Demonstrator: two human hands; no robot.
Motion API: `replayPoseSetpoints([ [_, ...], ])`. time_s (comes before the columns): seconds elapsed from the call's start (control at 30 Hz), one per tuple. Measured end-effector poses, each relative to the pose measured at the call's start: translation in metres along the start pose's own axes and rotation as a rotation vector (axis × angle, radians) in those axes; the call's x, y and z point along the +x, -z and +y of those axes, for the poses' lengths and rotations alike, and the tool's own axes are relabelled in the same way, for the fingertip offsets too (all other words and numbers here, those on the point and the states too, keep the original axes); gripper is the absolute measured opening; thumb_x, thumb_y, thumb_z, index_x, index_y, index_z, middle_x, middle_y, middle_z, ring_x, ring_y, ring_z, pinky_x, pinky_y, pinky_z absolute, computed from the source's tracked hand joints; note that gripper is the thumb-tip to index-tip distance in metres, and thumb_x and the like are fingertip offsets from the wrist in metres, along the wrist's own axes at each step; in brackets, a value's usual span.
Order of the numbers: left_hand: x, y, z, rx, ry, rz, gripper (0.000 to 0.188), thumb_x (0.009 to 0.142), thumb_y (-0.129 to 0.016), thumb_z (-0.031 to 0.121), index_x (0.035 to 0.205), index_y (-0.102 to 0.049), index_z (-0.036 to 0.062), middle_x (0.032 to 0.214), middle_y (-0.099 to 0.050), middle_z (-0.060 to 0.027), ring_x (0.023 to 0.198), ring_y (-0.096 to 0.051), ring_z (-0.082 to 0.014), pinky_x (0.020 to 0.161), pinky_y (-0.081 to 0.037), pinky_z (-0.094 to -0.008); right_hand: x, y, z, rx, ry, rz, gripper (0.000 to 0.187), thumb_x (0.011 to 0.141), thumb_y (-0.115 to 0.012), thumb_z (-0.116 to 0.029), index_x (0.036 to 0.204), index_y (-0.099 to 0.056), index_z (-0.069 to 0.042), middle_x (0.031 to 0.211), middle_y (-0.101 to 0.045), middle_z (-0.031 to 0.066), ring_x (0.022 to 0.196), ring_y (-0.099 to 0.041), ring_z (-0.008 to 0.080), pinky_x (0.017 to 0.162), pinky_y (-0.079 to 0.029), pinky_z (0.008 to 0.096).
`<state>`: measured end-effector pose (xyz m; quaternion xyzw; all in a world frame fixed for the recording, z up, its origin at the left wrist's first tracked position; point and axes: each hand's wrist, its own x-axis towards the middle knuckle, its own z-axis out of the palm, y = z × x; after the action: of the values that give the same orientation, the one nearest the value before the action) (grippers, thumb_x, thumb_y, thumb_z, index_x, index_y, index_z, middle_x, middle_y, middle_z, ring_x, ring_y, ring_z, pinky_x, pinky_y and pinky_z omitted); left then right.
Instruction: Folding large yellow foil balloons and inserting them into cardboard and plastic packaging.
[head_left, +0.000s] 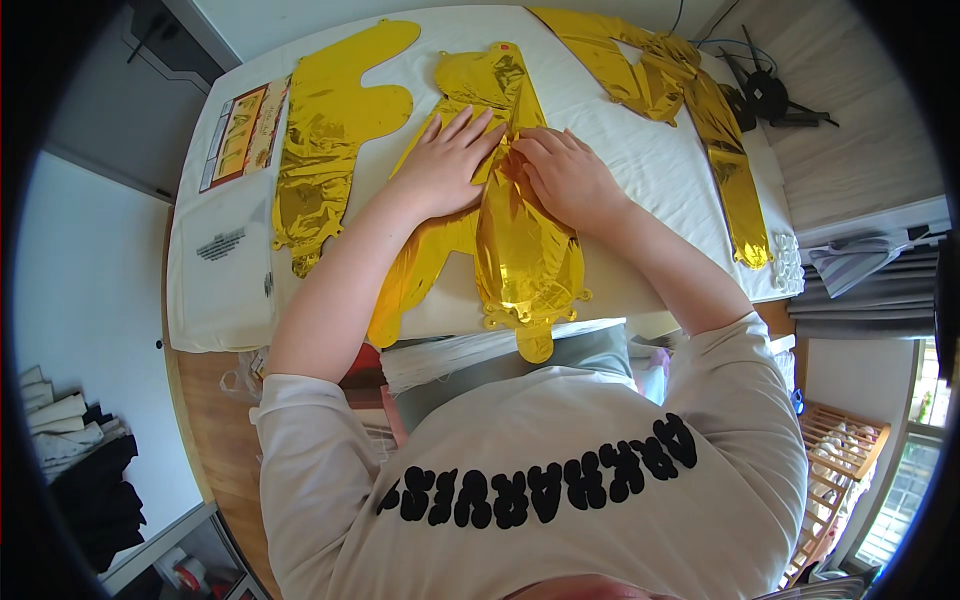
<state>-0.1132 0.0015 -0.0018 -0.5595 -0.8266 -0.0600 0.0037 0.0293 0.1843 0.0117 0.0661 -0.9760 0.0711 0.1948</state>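
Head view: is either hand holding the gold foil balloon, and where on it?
Neither hand grips the gold foil balloon. The left hand lies flat on its upper middle; the right hand presses beside it.

Both forearms enter from the 6 o'clock edge and converge toward 12 o'clock, bare from the pushed-up sleeves to the wrists. The left hand [445,165] lies palm down and flat, fingers extended and slightly spread, fingertips pointing toward 1 o'clock, with the wrist straight in line with the forearm. The right hand [565,175] sits just beside it at 3 o'clock, palm down with fingers curled and knuckles raised, fingertips directed toward 10 o'clock and almost meeting those of the left hand.
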Motion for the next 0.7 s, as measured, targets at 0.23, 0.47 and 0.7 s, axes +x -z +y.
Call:
replayPoseSetpoints([
  [0.23, -0.002, 0.001, -0.001, -0.014, -0.037, 0.058, 0.085, 0.093, -0.061, 0.06, 0.16, -0.033, 0.0168, 0.168, -0.029, -0.0119, 0.157, -0.021, -0.0314, 0.127, -0.017, -0.0532, -0.005, 0.001, -0.001, -0.04, -0.055, -0.077, 0.038, 0.101, -0.058, -0.03, 0.132, -0.057, -0.009, 0.139, -0.057, 0.0113, 0.132, -0.054, 0.0324, 0.116, -0.039, 0.0511],
  [0.47, -0.003, -0.001, -0.001, -0.023, -0.03, 0.073, 0.086, 0.092, -0.062, 0.061, 0.16, -0.035, 0.0165, 0.168, -0.028, -0.0123, 0.157, -0.021, -0.0315, 0.127, -0.016, -0.0535, -0.003, 0.001, 0.0, -0.048, -0.054, -0.114, 0.047, 0.103, -0.054, -0.041, 0.136, -0.054, -0.009, 0.142, -0.056, 0.0124, 0.135, -0.051, 0.0324, 0.118, -0.036, 0.0498],
  [0.7, -0.004, 0.007, 0.004, -0.03, -0.026, 0.053, 0.088, 0.09, -0.065, 0.059, 0.16, -0.034, 0.0147, 0.168, -0.028, -0.0131, 0.157, -0.021, -0.0318, 0.127, -0.016, -0.0537, -0.003, 0.01, -0.01, 0.04, -0.107, -0.122, 0.051, 0.104, -0.052, -0.045, 0.138, -0.053, -0.008, 0.142, -0.056, 0.0138, 0.135, -0.051, 0.034, 0.117, -0.035, 0.0519],
])
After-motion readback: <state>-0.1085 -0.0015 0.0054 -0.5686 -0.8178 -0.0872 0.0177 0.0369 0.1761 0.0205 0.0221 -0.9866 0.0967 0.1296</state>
